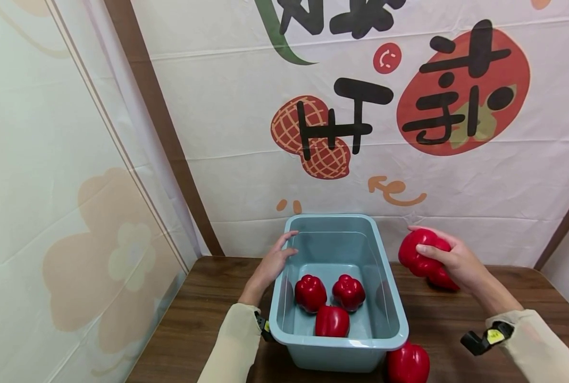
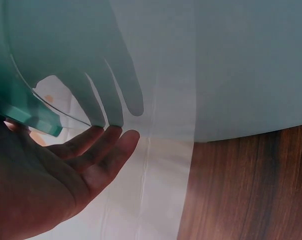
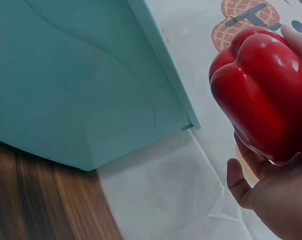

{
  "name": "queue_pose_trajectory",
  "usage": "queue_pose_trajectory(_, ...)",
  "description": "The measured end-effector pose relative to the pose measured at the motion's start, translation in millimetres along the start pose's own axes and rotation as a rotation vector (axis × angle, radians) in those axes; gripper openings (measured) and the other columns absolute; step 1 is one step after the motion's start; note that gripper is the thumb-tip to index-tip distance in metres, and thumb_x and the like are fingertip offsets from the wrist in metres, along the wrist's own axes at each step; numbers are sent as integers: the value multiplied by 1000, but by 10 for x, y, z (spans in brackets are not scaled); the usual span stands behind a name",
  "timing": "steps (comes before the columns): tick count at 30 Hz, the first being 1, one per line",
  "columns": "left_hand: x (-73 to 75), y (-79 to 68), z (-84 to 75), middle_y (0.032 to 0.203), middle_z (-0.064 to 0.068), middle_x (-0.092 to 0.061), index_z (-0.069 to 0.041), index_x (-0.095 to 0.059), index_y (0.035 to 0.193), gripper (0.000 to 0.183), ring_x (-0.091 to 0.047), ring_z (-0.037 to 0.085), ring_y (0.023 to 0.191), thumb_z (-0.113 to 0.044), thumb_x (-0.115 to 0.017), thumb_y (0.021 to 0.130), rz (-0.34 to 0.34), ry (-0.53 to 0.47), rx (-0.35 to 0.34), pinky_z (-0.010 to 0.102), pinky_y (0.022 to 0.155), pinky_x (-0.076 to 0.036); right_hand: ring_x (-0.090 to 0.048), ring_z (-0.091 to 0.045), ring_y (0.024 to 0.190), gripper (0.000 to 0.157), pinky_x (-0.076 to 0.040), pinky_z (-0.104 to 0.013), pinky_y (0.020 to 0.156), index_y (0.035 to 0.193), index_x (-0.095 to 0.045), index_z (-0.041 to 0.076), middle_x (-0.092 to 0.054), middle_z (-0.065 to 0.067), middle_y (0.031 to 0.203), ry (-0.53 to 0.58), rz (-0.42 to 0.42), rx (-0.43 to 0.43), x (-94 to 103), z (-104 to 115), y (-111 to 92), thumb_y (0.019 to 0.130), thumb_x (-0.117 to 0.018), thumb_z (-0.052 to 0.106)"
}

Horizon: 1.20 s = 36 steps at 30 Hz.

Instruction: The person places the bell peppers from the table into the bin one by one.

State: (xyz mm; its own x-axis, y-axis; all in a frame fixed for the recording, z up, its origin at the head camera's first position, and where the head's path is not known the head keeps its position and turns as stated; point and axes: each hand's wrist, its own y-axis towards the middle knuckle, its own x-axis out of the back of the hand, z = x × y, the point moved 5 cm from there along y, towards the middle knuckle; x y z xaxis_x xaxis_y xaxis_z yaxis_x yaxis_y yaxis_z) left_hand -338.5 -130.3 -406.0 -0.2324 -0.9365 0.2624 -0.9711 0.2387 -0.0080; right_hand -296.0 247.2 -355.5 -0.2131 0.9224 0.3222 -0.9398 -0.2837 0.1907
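A light blue plastic tub (image 1: pixel 342 343) stands on the table with three red bell peppers inside: one on the left (image 1: pixel 310 293), one on the right (image 1: pixel 349 292) and one at the front (image 1: pixel 332 321). My left hand (image 1: pixel 269 266) grips the tub's left rim; in the left wrist view several fingertips (image 2: pixel 131 137) meet the outer wall. To the right of the tub and above the table, my right hand (image 1: pixel 457 260) holds another red bell pepper (image 1: pixel 416 252), its lobed end facing out in the right wrist view.
Behind the held pepper, a red bell pepper (image 1: pixel 442 279) lies on the wooden table (image 1: pixel 208 303), partly hidden. Another red pepper (image 1: pixel 409 364) sits against the tub's front right corner. A printed white cloth (image 1: pixel 236 175) hangs behind the table, and a second cloth (image 1: pixel 31 213) hangs at left.
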Motion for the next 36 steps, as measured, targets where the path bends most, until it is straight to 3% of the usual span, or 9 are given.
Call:
queue_pose_trajectory(7, 3, -2, 9, 158, 15, -26, -25, -35, 151, 49, -40, 46, 132, -20, -40, 103, -1, -4, -5, 59, 101, -43, -55, -14, 111, 53, -59, -39, 77, 146, -45, 12, -55, 8, 126, 11, 16, 48, -43, 56, 41, 95, -61, 16)
queue_pose_trajectory(22, 0, -21, 14, 159, 15, -25, -24, -35, 152, 50, -39, 45, 133, -23, -41, 102, -2, -15, 11, 62, 102, -41, -55, -14, 112, 54, -58, -37, 78, 146, -46, 11, -54, 7, 130, 25, 40, 60, -149, 132, 124, 94, -62, 15)
queue_pose_trajectory(36, 6, -5, 1, 159, 14, -25, -27, -35, 151, 49, -41, 45, 131, -23, -40, 103, 2, -22, 17, 47, 91, -52, -55, -18, 112, 56, -59, -38, 78, 146, -45, 12, -54, 2, 128, 1, 56, 49, -249, 189, 185, 94, -64, 18)
